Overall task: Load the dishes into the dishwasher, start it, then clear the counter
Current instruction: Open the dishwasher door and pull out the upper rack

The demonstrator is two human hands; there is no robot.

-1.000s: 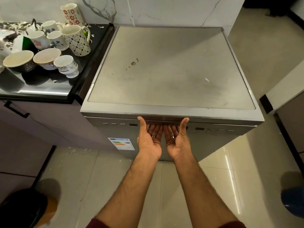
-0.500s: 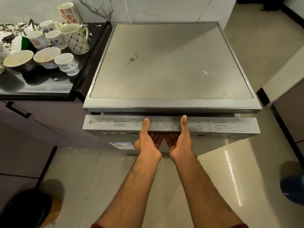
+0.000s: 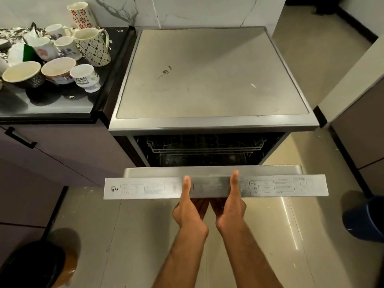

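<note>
A steel dishwasher (image 3: 207, 84) stands against the marble wall, its door (image 3: 145, 187) swung partway down. My left hand (image 3: 188, 206) and my right hand (image 3: 231, 204) both grip the door's top edge, thumbs lying on the printed control strip and fingers curled underneath. Inside the dark cavity a wire rack (image 3: 205, 146) shows. On the black counter (image 3: 62, 107) to the left stand several cups, among them a tall patterned mug (image 3: 94, 47), a white footed cup (image 3: 86, 77) and a red-flowered jug (image 3: 80, 14).
A purple cabinet with a black handle (image 3: 19, 137) sits below the counter. On the tiled floor are a dark bin (image 3: 31, 267) at the bottom left and a blue bucket (image 3: 366, 219) at the right. Another cabinet (image 3: 361, 121) stands at the right.
The door went from shut to partly open, swinging down toward me with both hands on its top edge. The rack inside has come into sight.
</note>
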